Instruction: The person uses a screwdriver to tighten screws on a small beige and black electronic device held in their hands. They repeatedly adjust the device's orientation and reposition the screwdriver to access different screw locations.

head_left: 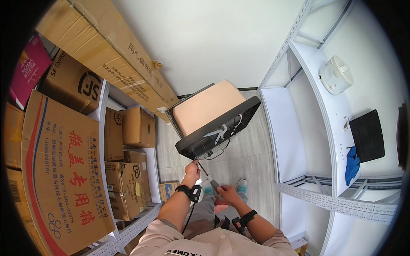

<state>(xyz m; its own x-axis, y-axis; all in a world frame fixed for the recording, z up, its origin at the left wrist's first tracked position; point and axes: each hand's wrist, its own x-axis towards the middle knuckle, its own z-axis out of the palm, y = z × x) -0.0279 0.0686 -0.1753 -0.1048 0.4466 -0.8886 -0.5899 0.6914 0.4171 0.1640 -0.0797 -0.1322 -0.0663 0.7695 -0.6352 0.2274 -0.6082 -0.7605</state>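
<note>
In front of me a bulky piece with a peach-coloured, box-like body (pixel 209 106) and a black panel (pixel 222 128) stands tilted on the floor. Grey and black cables (pixel 220 134) hang from the panel's near side. My right hand (pixel 229 194) is closed around a screwdriver-like tool (pixel 215 184) with a grey and red handle; its long thin shaft points up and left toward the panel's lower corner. By that corner my left hand (pixel 192 170) is closed, fingertips pinched near the shaft's end. What they hold is too small to make out.
Cardboard boxes fill the left shelf (pixel 128 222), and a long carton (pixel 115 55) leans behind them. On the right, a white shelf (pixel 314 77) carries a white cooker-like appliance (pixel 336 75), a black panel (pixel 367 135) and a blue cloth (pixel 352 165). My shoes (pixel 241 186) stand on the grey floor.
</note>
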